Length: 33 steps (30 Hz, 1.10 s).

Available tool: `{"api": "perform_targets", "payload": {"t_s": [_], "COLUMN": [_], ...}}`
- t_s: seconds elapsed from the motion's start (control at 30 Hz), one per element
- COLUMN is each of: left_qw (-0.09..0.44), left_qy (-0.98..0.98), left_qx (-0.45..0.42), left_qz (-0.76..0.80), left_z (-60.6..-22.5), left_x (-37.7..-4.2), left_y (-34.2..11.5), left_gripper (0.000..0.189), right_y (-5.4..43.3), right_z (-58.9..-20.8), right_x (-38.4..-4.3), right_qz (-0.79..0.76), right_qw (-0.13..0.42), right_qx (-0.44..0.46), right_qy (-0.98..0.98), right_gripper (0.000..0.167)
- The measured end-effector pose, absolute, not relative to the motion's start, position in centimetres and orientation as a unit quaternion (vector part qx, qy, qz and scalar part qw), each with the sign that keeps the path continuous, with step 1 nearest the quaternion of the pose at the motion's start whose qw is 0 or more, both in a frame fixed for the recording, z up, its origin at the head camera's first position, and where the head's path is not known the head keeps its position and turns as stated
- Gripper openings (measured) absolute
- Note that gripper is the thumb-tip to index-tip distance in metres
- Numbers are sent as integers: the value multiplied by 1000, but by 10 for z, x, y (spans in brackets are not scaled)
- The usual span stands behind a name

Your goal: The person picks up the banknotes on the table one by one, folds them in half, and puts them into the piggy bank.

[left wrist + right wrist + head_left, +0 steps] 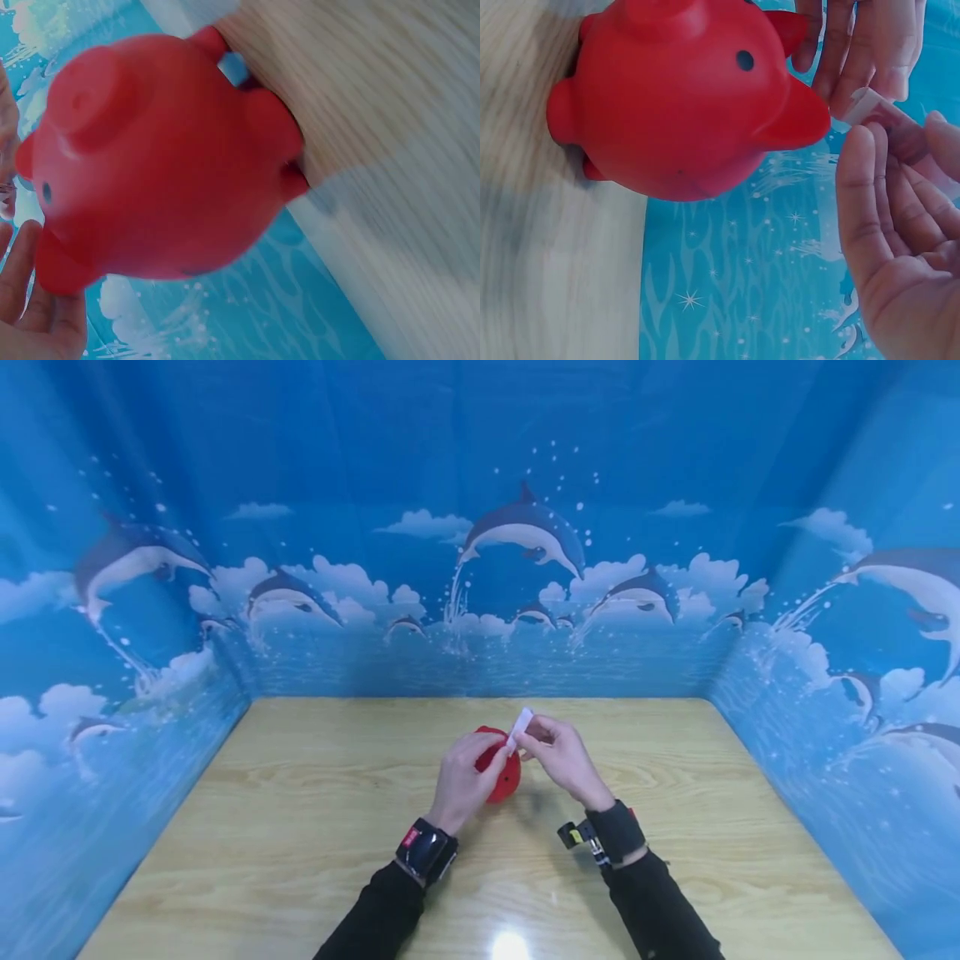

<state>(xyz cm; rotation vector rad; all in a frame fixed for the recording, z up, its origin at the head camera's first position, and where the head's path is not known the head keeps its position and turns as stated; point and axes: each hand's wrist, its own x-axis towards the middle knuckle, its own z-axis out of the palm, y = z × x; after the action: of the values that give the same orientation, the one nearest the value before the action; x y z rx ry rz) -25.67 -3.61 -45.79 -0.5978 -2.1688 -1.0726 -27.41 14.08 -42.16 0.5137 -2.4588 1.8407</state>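
Note:
A red piggy bank (pixel 507 781) stands on the table, its snout and dark eyes showing in the right wrist view. Above its top, my right hand (pixel 561 758) pinches a narrow folded banknote (pixel 521 727), pinkish with a white end. My left hand (pixel 462 781) reaches over the bank from the left. Its thumb and finger meet at the note's lower end (pixel 864 101), beside an ear (pixel 802 116) of the bank. In the left wrist view, fingers (pixel 56 315) lie by the other ear (pixel 60 262). The bank's top is hidden.
The pale wooden table (pixel 330 777) reaches back to a blue curtain (pixel 375 460) printed with dolphins, which also closes off both sides. A black strap with a small device (pixel 427 852) is on the left wrist, and another strap (pixel 615 831) on the right.

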Motion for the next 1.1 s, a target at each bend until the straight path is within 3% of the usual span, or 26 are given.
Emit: {"api": "perform_targets", "payload": {"t_s": [0.47, 0.73, 1.1], "left_qw": [272, 250, 246], "left_qy": [-868, -875, -887], "left_qx": [-202, -194, -191], "left_qz": [-362, -367, -339], "left_z": [-466, -465, -468], "left_x": [-267, -267, -270], "left_y": [-50, -52, -53], "left_gripper": [27, 30, 34], "right_y": [130, 118, 108], "right_z": [-433, -433, -435], "right_x": [-285, -291, -296], "right_qz": [575, 534, 509], "right_qw": [62, 94, 99], "right_qx": [133, 158, 166], "right_qy": [-805, -825, -839], "right_gripper": [23, 15, 19]}}
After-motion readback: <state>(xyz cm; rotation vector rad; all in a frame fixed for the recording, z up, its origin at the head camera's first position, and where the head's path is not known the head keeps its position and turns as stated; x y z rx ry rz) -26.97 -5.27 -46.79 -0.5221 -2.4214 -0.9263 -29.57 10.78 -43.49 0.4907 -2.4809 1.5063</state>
